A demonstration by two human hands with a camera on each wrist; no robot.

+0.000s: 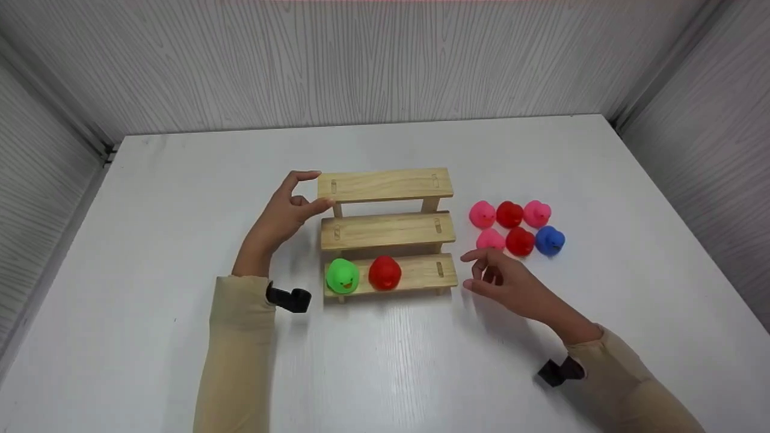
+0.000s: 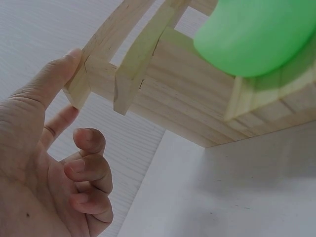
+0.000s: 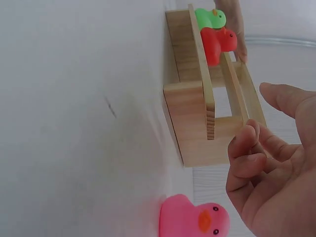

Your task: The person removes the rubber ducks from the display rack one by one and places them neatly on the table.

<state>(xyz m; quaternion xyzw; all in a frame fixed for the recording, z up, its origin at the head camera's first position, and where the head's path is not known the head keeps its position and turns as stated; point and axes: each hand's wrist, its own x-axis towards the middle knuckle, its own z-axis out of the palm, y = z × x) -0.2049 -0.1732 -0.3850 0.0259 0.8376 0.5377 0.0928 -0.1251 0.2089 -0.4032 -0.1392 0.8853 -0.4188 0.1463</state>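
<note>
A three-step wooden shelf [image 1: 385, 231] stands mid-table. My left hand [image 1: 285, 207] pinches the left end of its top step between thumb and index finger; the other fingers curl in below, holding nothing, as the left wrist view shows. On the bottom step sit a green rubber duck [image 1: 343, 276] at the left and a red rubber duck [image 1: 385, 273] near the middle. My right hand [image 1: 508, 282] hovers off the right end of that step, thumb and index finger apart, the rest loosely curled, with nothing in it. One pink rubber duck [image 3: 192, 217] shows below it in the right wrist view.
Right of the shelf, several more ducks lie in two rows: pink ones [image 1: 482, 214], red ones [image 1: 509, 214] and a blue one [image 1: 550, 240]. The white table [image 1: 385, 367] meets grey wood-grain walls [image 1: 373, 66] at the back and sides.
</note>
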